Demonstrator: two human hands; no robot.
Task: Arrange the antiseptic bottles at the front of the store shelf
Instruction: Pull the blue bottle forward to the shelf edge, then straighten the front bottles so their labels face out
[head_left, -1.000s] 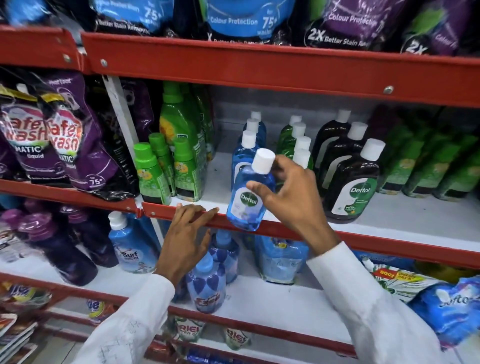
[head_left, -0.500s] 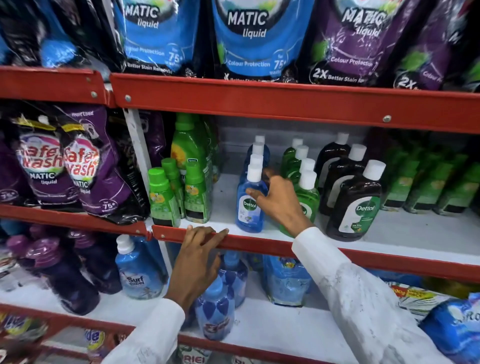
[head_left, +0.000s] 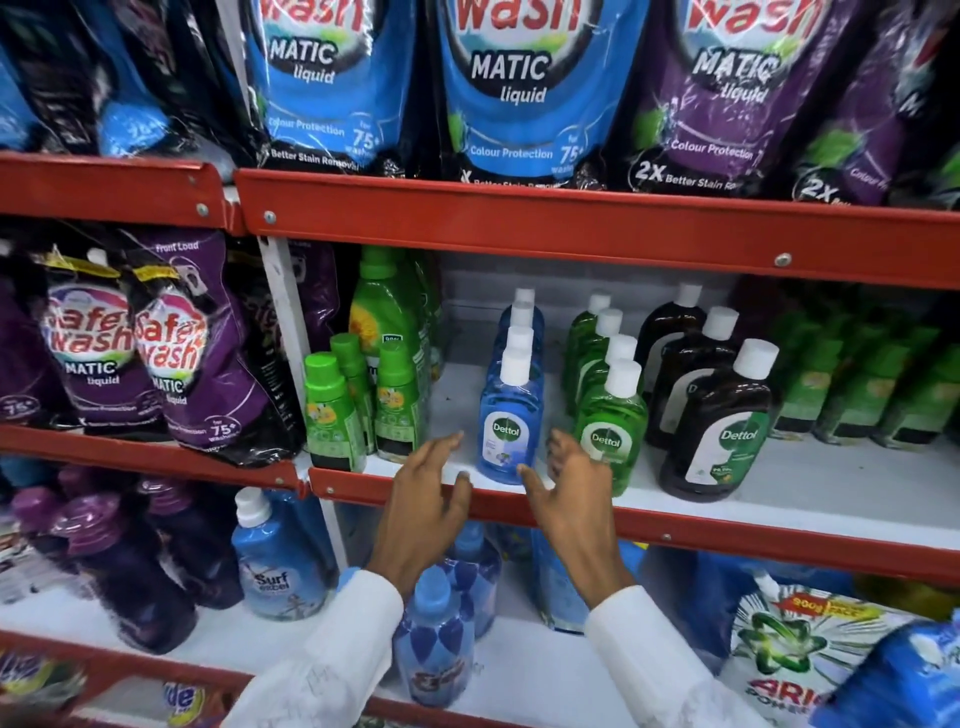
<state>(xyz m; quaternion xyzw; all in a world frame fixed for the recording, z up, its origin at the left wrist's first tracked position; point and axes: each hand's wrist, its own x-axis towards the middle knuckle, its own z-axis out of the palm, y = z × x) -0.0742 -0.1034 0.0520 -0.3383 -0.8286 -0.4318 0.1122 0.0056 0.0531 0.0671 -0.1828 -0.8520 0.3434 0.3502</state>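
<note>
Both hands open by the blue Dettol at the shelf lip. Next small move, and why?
Probably shift the right hand to the front green Dettol bottle and square it with the front blue Dettol bottle. The blue one already stands upright near the red shelf edge, both hands are empty, the left hand beside it, and the green row is the nearest neighbour.

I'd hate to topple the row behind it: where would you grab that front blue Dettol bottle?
Probably by the body of the blue Dettol bottle, coming from the front, fingers on its two narrow sides. It stands upright at the shelf edge, both flanks show gaps, and the white cap is a smaller hold.
</note>
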